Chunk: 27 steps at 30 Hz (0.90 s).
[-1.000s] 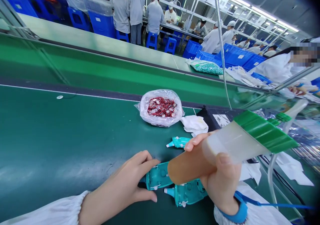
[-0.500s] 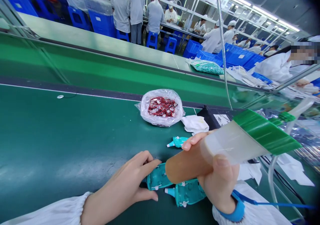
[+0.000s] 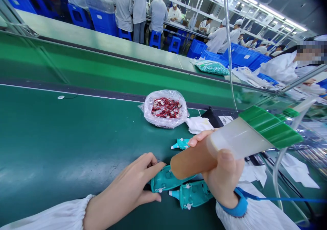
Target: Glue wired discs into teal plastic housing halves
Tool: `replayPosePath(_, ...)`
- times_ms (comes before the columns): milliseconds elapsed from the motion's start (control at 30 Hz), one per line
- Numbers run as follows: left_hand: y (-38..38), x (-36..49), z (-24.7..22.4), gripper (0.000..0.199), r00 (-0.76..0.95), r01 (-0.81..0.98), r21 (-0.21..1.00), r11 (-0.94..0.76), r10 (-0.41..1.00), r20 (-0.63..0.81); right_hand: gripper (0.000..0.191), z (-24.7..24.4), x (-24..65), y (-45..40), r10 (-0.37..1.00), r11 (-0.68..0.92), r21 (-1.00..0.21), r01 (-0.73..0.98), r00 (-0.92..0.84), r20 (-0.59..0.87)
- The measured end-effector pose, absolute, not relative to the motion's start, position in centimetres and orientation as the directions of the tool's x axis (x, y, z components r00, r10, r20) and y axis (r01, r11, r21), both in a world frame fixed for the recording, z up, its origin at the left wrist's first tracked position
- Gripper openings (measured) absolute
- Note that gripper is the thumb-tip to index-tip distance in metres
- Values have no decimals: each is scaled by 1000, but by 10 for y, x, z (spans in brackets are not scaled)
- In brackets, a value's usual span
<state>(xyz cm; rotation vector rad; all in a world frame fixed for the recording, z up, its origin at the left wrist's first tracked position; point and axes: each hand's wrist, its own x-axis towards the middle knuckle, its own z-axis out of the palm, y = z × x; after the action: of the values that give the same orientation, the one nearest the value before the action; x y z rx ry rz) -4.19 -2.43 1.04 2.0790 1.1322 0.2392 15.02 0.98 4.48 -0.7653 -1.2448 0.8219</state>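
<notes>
My right hand (image 3: 224, 175) is wrapped round a large dispensing syringe (image 3: 230, 143) with brown fluid inside, a green cap and a clear hose. The syringe lies tilted, its brown end over a teal plastic shell (image 3: 166, 179); its outlet is hidden from me. My left hand (image 3: 138, 177) steadies that shell at its left end, index finger at the upper edge and thumb below. Just in front lies a second teal shell (image 3: 195, 194) with a pale blue tip and small white discs. Beyond my right fingers a third teal shell (image 3: 181, 143) is partly covered.
A clear bag (image 3: 165, 109) of red-wired discs stands behind the shells, beside a crumpled white cloth (image 3: 199, 124). One loose disc (image 3: 61, 97) lies far left. Hose and cables (image 3: 277, 175) run along the right. Co-workers in white stand and sit beyond the green conveyor (image 3: 102, 71).
My right hand has raised the syringe slightly, uncovering more of the shell under it. My left hand stays nearly in place on that shell.
</notes>
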Motion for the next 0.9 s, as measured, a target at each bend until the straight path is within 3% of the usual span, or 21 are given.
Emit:
replayPosePath(333, -23, -40, 16, 48, 577, 673, 665, -324, 793, -197, 29, 47, 156, 2, 807, 590, -805, -57, 27, 590)
replayPosePath(433, -23, -39, 17, 47, 568, 675, 662, -325, 802, -185, 22, 48, 157, 1, 790, 611, -789, -66, -23, 613)
replayPosePath(567, -24, -39, 17, 43, 552, 676, 669, -309, 814, -182, 14, 53, 154, 1, 818, 569, -818, -85, -46, 574)
replayPosePath(900, -24, -38, 9, 43, 559, 662, 675, -324, 814, -157, 17, 52, 149, 5, 878, 478, -871, -112, 20, 479)
